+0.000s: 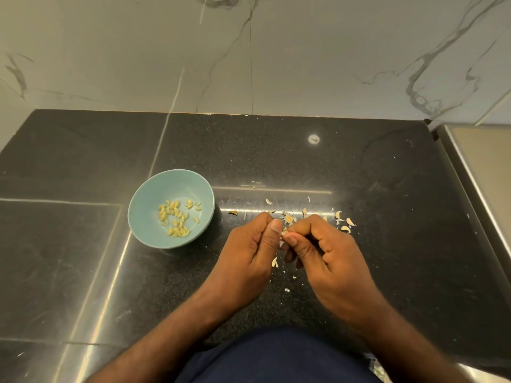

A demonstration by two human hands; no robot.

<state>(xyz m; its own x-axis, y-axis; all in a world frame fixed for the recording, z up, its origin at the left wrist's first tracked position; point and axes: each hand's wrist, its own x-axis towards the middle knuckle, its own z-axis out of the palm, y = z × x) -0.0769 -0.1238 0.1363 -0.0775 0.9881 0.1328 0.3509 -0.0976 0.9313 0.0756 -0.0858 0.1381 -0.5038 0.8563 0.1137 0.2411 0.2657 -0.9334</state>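
Pinching one small seed (284, 234) between them, the left hand (255, 252) and right hand (323, 252) meet above the tabletop (387, 217). Husks (345, 223) lie beyond; a bowl (143, 217) sits left.

Glossy speckled stone countertop (359, 175), seemingly

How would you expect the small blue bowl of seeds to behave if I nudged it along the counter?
The blue bowl would probably slide easily, since the counter looks glossy. It seems unlikely to tip, sitting low and wide. The few loose seeds add little weight and may shift.
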